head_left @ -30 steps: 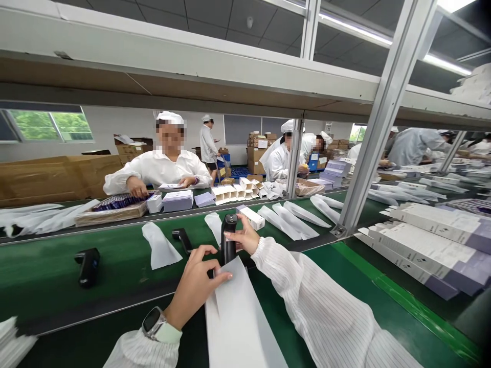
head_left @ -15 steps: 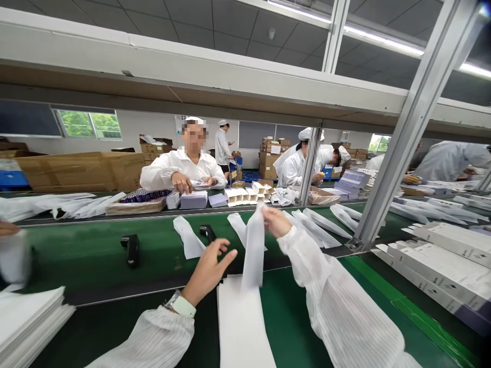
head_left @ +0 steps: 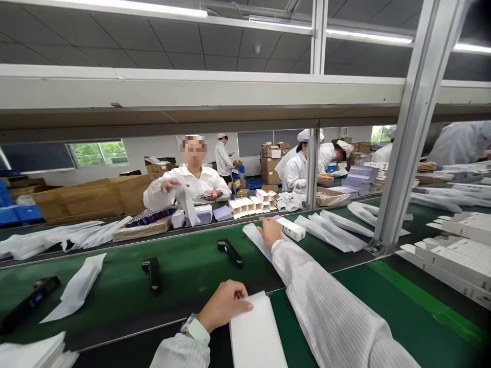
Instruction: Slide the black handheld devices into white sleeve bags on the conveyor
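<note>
Half a second ago the right hand (head_left: 270, 232) held a white sleeve upright above the paper stack; now it is down over the green belt (head_left: 192, 278), farther from the wearer. A white sleeve (head_left: 254, 238) lies slantwise beneath it, towards the belt's far edge, just left of a white box (head_left: 292, 228); the fingers hide whether this is the one held before. The left hand (head_left: 225, 305), earlier spread in the air, now rests at the far left corner of the white stack (head_left: 258, 335), which lies on the desk (head_left: 383, 296) beside the belt's near edge. Across the belt, a co-worker (head_left: 192, 179) now has a limp white strip (head_left: 186, 204) raised in one hand, and the pale sleeve that lay between two black devices is gone from there. Those devices, one (head_left: 230, 253) left of the right hand and another (head_left: 152, 274) farther left, lie apart around the middle of the belt, while a third device (head_left: 28, 302) and a slanted pale sleeve (head_left: 77, 288) lie towards the left end. The right arm stretches forward and leftward from the near right, back of the hand up, fingers bent; whether its grip is spread or pinching the sleeve I cannot tell. The left wrist comes in low, fingers curled, thumb laid across the stack's top; whether that grip pinches a sheet or only touches cannot be told.
</note>
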A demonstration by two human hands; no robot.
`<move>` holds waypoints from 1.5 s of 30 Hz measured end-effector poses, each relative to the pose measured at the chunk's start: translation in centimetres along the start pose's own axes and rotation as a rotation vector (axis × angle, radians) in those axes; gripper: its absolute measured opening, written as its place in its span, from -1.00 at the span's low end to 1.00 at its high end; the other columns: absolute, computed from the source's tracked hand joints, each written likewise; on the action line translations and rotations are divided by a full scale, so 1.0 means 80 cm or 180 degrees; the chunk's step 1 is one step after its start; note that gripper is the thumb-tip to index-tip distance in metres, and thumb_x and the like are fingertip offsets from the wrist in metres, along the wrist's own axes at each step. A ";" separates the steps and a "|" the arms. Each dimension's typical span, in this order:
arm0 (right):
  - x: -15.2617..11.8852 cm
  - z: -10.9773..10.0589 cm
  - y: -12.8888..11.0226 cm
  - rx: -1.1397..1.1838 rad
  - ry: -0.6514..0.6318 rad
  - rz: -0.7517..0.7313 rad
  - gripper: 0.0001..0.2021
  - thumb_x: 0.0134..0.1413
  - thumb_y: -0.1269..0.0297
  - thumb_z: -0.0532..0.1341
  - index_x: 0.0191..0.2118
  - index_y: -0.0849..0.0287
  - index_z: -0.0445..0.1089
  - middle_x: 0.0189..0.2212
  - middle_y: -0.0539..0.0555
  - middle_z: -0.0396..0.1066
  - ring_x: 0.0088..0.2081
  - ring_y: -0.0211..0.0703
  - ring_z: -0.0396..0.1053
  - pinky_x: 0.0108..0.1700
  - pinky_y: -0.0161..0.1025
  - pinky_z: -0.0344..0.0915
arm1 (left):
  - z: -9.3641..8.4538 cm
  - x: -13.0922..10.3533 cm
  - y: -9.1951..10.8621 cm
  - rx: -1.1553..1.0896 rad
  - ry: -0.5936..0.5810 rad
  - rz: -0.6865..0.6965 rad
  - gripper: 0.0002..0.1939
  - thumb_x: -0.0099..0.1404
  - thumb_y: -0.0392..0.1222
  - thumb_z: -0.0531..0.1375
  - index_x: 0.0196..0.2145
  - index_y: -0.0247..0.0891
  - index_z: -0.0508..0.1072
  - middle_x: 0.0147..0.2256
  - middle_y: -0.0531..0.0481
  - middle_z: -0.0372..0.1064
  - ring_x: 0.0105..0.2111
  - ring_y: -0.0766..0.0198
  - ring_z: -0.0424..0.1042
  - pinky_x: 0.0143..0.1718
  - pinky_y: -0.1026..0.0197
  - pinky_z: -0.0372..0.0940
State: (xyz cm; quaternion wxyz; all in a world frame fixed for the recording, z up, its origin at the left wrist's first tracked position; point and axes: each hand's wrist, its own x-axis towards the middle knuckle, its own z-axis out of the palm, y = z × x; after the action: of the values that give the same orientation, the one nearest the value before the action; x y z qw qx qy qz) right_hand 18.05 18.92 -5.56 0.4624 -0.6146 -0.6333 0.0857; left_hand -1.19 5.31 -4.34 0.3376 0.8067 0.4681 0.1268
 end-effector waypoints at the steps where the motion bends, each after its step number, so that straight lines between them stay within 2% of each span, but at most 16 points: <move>1: -0.009 0.011 -0.011 -0.0049 -0.0134 -0.0087 -0.68 -0.06 0.21 0.12 -0.12 0.13 0.22 -0.18 0.17 0.22 -0.08 -0.03 0.12 -0.10 -0.15 0.01 | 0.000 -0.002 0.001 -0.0008 0.0053 0.0015 -0.78 -0.02 -0.07 0.14 -0.57 -0.31 0.37 -0.53 0.08 0.23 -0.45 0.30 0.21 -0.49 0.33 0.05; 4: -0.035 0.045 -0.043 0.0004 -0.0908 -0.0162 -0.55 -0.19 0.09 0.21 -0.10 0.04 0.20 -0.24 0.12 0.27 -0.12 0.02 0.18 -0.10 -0.08 0.05 | 0.003 -0.010 0.006 -0.0029 0.0171 0.0097 -0.77 0.01 -0.07 0.12 -0.59 -0.30 0.39 -0.51 0.06 0.26 -0.44 0.29 0.23 -0.44 0.31 0.07; 6: -0.046 0.063 -0.055 0.0137 -0.1306 -0.0032 -0.49 -0.30 0.19 0.29 -0.11 0.06 0.20 -0.23 0.13 0.27 -0.10 0.10 0.17 -0.09 0.01 0.03 | 0.007 -0.015 0.010 0.0042 0.0280 0.0199 -0.77 0.06 -0.08 0.09 -0.57 -0.27 0.42 -0.48 0.06 0.29 -0.42 0.28 0.25 -0.42 0.31 0.08; 9: -0.049 0.070 -0.055 0.0463 -0.1410 0.0207 -0.51 -0.23 0.35 0.25 -0.08 0.07 0.15 -0.26 0.11 0.28 -0.12 0.06 0.22 -0.11 0.02 0.08 | 0.013 -0.021 0.013 0.0326 0.0594 0.0281 -0.83 0.11 -0.13 0.06 -0.46 -0.22 0.40 -0.48 0.08 0.28 -0.43 0.29 0.25 -0.41 0.30 0.10; 13: -0.044 0.039 -0.051 0.1312 -0.1532 0.0426 -0.50 0.05 0.30 0.01 0.09 0.10 -0.22 -0.31 0.08 0.31 -0.29 -0.17 0.36 -0.28 -0.15 0.28 | 0.018 -0.026 0.009 0.1032 0.1049 0.0559 -0.87 0.14 -0.16 0.08 -0.49 -0.24 0.33 -0.40 0.05 0.26 -0.35 0.26 0.23 -0.35 0.25 0.13; 16: -0.051 -0.002 -0.057 0.2768 -0.1936 0.0438 -0.24 -0.09 0.26 0.17 0.08 -0.06 -0.42 -0.27 0.04 0.30 -0.34 -0.16 0.39 -0.36 -0.14 0.32 | 0.020 -0.028 0.006 0.1658 0.1288 0.0953 -0.83 0.17 -0.17 0.06 -0.51 -0.23 0.36 -0.23 -0.01 0.23 -0.17 0.15 0.16 -0.24 0.14 0.10; 19: -0.064 -0.036 -0.064 0.3500 -0.2110 0.0462 -0.08 -0.36 0.29 0.34 0.04 -0.17 -0.35 -0.29 -0.01 0.29 -0.39 -0.10 0.40 -0.42 -0.12 0.33 | 0.022 -0.029 0.007 0.1890 0.1309 0.1023 -0.80 0.19 -0.14 0.05 -0.51 -0.22 0.39 -0.27 -0.01 0.22 -0.18 0.14 0.16 -0.29 0.13 0.11; 22: -0.076 -0.054 -0.063 0.3443 -0.2017 0.0567 -0.12 -0.38 0.28 0.35 0.01 -0.16 -0.28 -0.30 -0.01 0.29 -0.42 -0.10 0.40 -0.46 -0.12 0.34 | 0.021 -0.028 0.008 0.1850 0.1349 0.0958 -0.78 0.18 -0.11 0.06 -0.53 -0.24 0.37 -0.30 -0.01 0.18 -0.24 0.17 0.16 -0.32 0.14 0.11; 26: -0.088 -0.061 -0.058 0.3301 -0.1999 0.0654 -0.21 -0.31 0.23 0.32 0.00 -0.14 -0.23 -0.30 0.00 0.29 -0.44 -0.11 0.40 -0.50 -0.15 0.34 | 0.017 -0.026 0.008 0.1657 0.1473 0.0922 -0.75 0.19 -0.08 0.05 -0.54 -0.24 0.34 -0.30 -0.01 0.14 -0.25 0.18 0.15 -0.31 0.14 0.12; 31: -0.099 -0.063 -0.067 0.3054 -0.2024 0.0653 -0.19 -0.32 0.15 0.31 0.02 -0.11 -0.24 -0.35 0.01 0.31 -0.45 -0.11 0.38 -0.58 -0.23 0.31 | 0.014 -0.025 0.012 0.1285 0.1597 0.0928 -0.71 0.16 -0.01 0.06 -0.58 -0.25 0.30 -0.29 -0.02 0.11 -0.21 0.15 0.11 -0.25 0.12 0.12; 35: -0.101 -0.064 -0.073 0.2849 -0.2139 0.0743 -0.27 -0.35 0.06 0.30 -0.03 -0.01 -0.09 -0.47 -0.03 0.29 -0.54 -0.23 0.32 -0.62 -0.33 0.24 | 0.009 -0.024 0.023 0.0939 0.1672 0.0849 -0.71 0.14 -0.01 0.07 -0.60 -0.24 0.29 -0.29 -0.01 0.11 -0.21 0.16 0.11 -0.22 0.13 0.13; 39: -0.111 -0.064 -0.074 0.2847 -0.2605 0.0731 -0.53 -0.30 -0.05 0.24 -0.28 0.17 0.21 -0.56 -0.08 0.22 -0.55 -0.40 0.21 -0.52 -0.42 0.19 | -0.007 -0.025 0.036 0.0754 0.2116 0.0794 -0.73 0.13 -0.01 0.07 -0.59 -0.22 0.31 -0.29 0.00 0.10 -0.21 0.16 0.12 -0.19 0.11 0.11; 41: -0.118 -0.065 -0.074 0.2854 -0.3246 0.0603 -0.55 -0.33 -0.04 0.25 -0.38 0.25 0.28 -0.51 -0.05 0.24 -0.47 -0.39 0.24 -0.40 -0.39 0.22 | -0.018 -0.026 0.042 0.0653 0.2431 0.0773 -0.74 0.12 0.00 0.07 -0.57 -0.21 0.33 -0.29 0.01 0.11 -0.20 0.17 0.13 -0.16 0.11 0.09; 43: -0.122 -0.066 -0.076 0.2798 -0.3861 0.0465 -0.55 -0.43 0.05 0.32 -0.40 0.31 0.33 -0.47 0.00 0.28 -0.40 -0.32 0.28 -0.30 -0.32 0.22 | -0.026 -0.027 0.046 0.0503 0.2563 0.0751 -0.74 0.11 0.02 0.08 -0.55 -0.21 0.34 -0.28 0.02 0.12 -0.19 0.18 0.16 -0.15 0.14 0.09; 44: -0.120 -0.067 -0.077 0.2814 -0.3952 0.0433 -0.54 -0.48 0.09 0.35 -0.39 0.32 0.33 -0.47 0.01 0.29 -0.41 -0.29 0.29 -0.30 -0.28 0.23 | -0.027 -0.027 0.047 0.0385 0.2541 0.0740 -0.75 0.11 0.03 0.07 -0.51 -0.20 0.35 -0.26 0.02 0.12 -0.19 0.19 0.17 -0.17 0.16 0.10; 45: -0.115 -0.069 -0.078 0.2895 -0.3820 0.0425 -0.53 -0.51 0.10 0.36 -0.40 0.32 0.33 -0.48 0.01 0.30 -0.43 -0.28 0.29 -0.32 -0.26 0.23 | -0.027 -0.026 0.046 0.0236 0.2491 0.0721 -0.76 0.13 0.03 0.05 -0.43 -0.18 0.35 -0.24 0.02 0.13 -0.19 0.20 0.19 -0.19 0.18 0.12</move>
State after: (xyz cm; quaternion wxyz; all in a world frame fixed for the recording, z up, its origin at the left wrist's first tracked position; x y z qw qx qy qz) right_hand 15.83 7.04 -2.66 0.2401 -0.2482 -0.6401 0.6864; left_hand -0.96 3.22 -0.03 0.0887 0.7556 0.4737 0.4436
